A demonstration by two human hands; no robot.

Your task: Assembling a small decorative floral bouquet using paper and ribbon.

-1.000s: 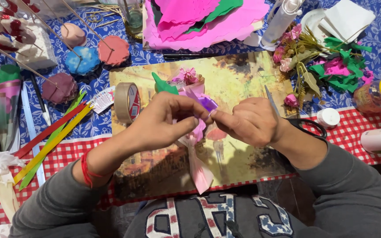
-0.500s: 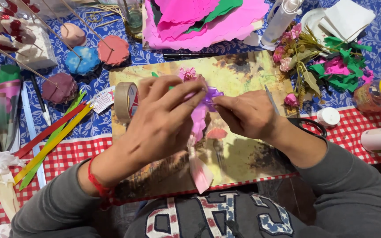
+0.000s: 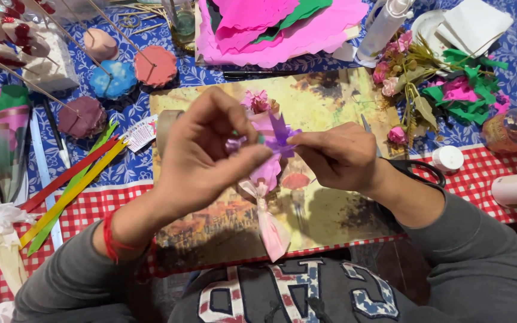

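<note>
**Item: paper flower, mid-wrap, hands risen off the board**

The left hand (image 3: 201,158) is pinching the small pink-and-purple crepe-paper flower wrapped in a pale pink cone (image 3: 268,173), thumb and fingers closed on its left side. A second ago this hand was lying lower and flatter; it is now lifting and turning, knuckles up. The right hand (image 3: 336,157) is gripping the purple petals from the right, staying much where it was. The flower is hanging between both hands, above the yellow printed work board (image 3: 324,101). Judged: the wrap is being tightened and adjusted. Nearby: a roll of brown tape (image 3: 164,122), black-handled scissors (image 3: 417,170), stacked pink and green paper sheets (image 3: 282,27).
</note>
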